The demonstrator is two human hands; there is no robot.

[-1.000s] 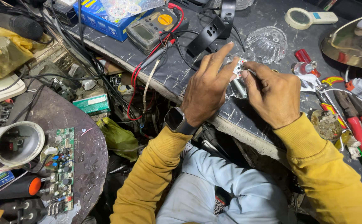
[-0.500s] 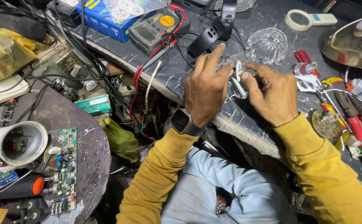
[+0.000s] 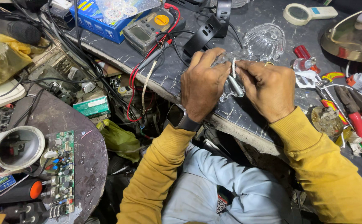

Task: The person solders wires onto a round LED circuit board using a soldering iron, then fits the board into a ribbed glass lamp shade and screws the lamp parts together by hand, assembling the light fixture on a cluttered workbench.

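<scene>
My left hand [image 3: 204,85] and my right hand [image 3: 268,89] meet over the edge of a dark workbench [image 3: 247,120]. Together they grip a small clear plastic packet [image 3: 230,85] with a shiny metal cylinder part inside. Fingertips of both hands pinch its top edge. A dark smartwatch [image 3: 180,118] sits on my left wrist. Both arms wear yellow sleeves. Much of the packet is hidden between my hands.
A clear glass dish [image 3: 264,40] lies just beyond my hands. A yellow-dial multimeter [image 3: 148,27] with red and black leads and a blue box [image 3: 98,16] sit to the left. Red-handled pliers [image 3: 359,124] lie at right. A green circuit board [image 3: 61,176] and white camera housing [image 3: 11,147] sit at lower left.
My left hand's fingers have curled down from an upright spread onto the packet. Both hands now close tighter around it, with the view shifted slightly.
</scene>
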